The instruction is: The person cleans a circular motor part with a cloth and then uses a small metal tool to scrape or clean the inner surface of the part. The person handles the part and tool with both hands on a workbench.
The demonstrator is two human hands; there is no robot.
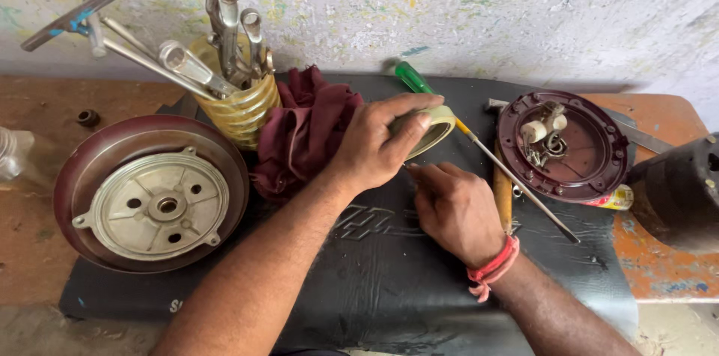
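Small yellow tube (619,197) lies by the surface's right edge, under the maroon cover (592,169). Left hand (374,146) grips a tape roll (431,128) mid-surface; right hand (457,210) just below it, fingers curled, pinching near its edge.

bare forearms, red wrist thread (492,270) (right)

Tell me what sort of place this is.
Most likely a small repair workshop, perhaps for fans or motors. A jar of spanners stands by a round metal motor cover, a screwdriver lies on the black mat, and the left hand holds a tape roll.
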